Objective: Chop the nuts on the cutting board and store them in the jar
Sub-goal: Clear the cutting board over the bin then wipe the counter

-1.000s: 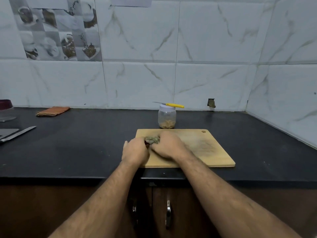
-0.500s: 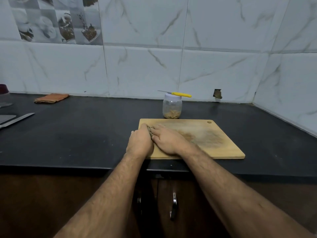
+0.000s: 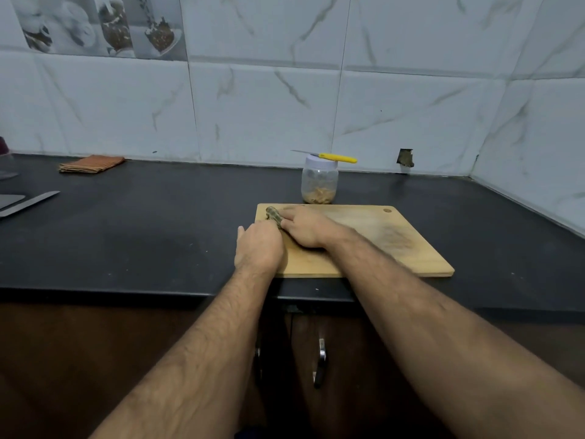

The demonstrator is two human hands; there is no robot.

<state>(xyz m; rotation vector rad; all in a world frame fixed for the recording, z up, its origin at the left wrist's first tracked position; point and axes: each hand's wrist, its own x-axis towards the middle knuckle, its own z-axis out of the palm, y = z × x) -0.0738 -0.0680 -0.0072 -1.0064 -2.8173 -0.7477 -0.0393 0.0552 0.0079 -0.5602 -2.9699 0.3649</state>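
Near the frame's centre, on the left end of one wooden cutting board (image 3: 364,248), both hands work a small heap of chopped nuts (image 3: 274,214). Left hand (image 3: 258,247): fingers curl inward at the board's left edge, cupped against the heap; whether that grip encloses any pieces I cannot tell. Right hand (image 3: 305,228): lies flat on the board, fingers extended toward the heap, pushing or corralling it, holding nothing.

Step in hand, as I judge it: chopping looks finished and the pieces are being gathered for transfer. One jar (image 3: 319,182) stands just behind the board's far edge, upper centre, lid on, some nut pieces already at its bottom. One yellow-handled knife (image 3: 329,156) rests across that lid.

Next move likely calls for clearing the knife off the lid, opening the jar, then scooping the heap up between cupped hands without scattering it onto the dark table (image 3: 158,229).

Other counts: one folded orange cloth (image 3: 91,163) upper left; one larger knife blade (image 3: 30,202) at left edge.
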